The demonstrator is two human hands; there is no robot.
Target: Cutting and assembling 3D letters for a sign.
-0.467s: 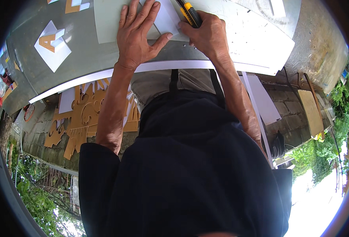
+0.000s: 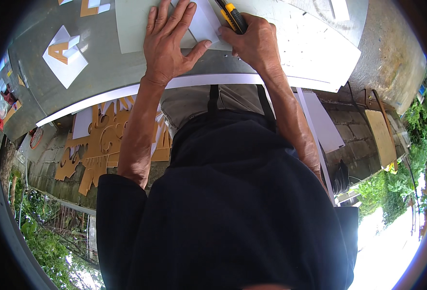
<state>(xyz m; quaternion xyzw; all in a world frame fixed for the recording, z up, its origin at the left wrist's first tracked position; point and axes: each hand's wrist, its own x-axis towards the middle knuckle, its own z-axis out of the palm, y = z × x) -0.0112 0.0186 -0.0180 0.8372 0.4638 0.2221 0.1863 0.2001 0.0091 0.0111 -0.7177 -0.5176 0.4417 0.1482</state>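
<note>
My left hand (image 2: 171,46) lies flat with its fingers spread over a white sheet strip (image 2: 205,24) at the top of the view. The strip rests on a larger pale sheet (image 2: 132,30). Just to the right, my right hand (image 2: 257,44) is closed around a yellow and black utility knife (image 2: 233,18), whose far end runs toward the top edge. The right fingertips come down beside the strip's right edge. Whether the blade touches the sheet cannot be made out.
A white cutout with a brown letter shape (image 2: 64,53) lies left on the grey table (image 2: 107,67). A large white sheet (image 2: 315,58) spreads to the right. Below the table's near edge are brown cut-out scraps (image 2: 102,140). A long white strip (image 2: 92,102) runs along that edge.
Both hands and the utility knife stay practically where they were. Only a very slight shift of the body shows.
</note>
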